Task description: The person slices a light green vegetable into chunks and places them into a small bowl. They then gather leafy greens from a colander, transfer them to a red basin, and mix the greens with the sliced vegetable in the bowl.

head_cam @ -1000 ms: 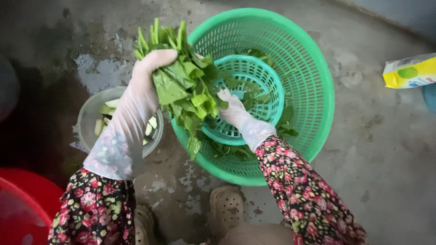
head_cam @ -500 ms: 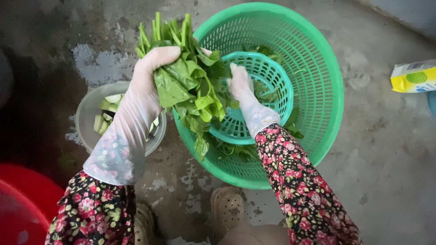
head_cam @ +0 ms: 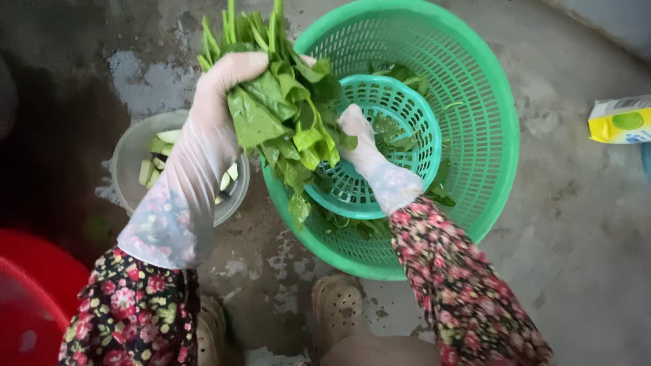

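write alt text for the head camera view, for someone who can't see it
A gloved left hand grips a bunch of leafy greens over a large green plastic basket, while the gloved right hand touches the leaves beside a smaller teal basket nested inside. A bowl of cut stems sits on wet concrete.

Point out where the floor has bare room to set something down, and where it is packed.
Bare concrete lies right of the large green basket, below the yellow carton. Another patch lies upper left, above the metal bowl. It is crowded at centre: left hand grips the leafy greens, right hand by the small teal basket.
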